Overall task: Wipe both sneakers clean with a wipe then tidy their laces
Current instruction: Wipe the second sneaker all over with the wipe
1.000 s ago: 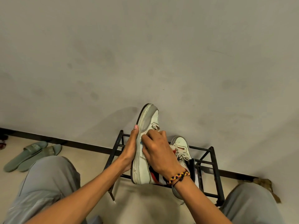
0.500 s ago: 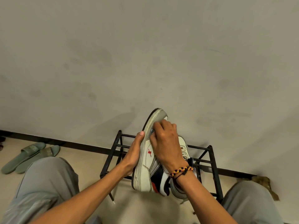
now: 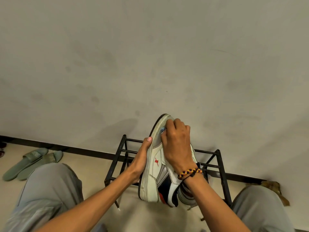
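I hold a white sneaker (image 3: pixel 154 174) with grey, black and red panels on its side, toe up, above the rack. My left hand (image 3: pixel 141 160) supports it along the sole, thumb tip at the sole's edge. My right hand (image 3: pixel 177 144) grips a small pale blue wipe (image 3: pixel 163 130) and presses it against the grey toe cap; most of the wipe is hidden under the fingers. The second sneaker (image 3: pixel 187 196) sits on the rack behind the first, largely hidden by my right wrist. A lace end (image 3: pixel 117 205) dangles below.
A black metal shoe rack (image 3: pixel 220 166) stands against the pale wall. A pair of green slides (image 3: pixel 31 162) lies on the floor at the left. My knees in grey trousers (image 3: pixel 48 186) frame the rack. A brown crumpled thing (image 3: pixel 274 188) lies by the skirting at the right.
My right hand with the wipe has moved from the laces area up the sneaker to the toe cap. The sneaker is now tilted so more of its side panel shows.
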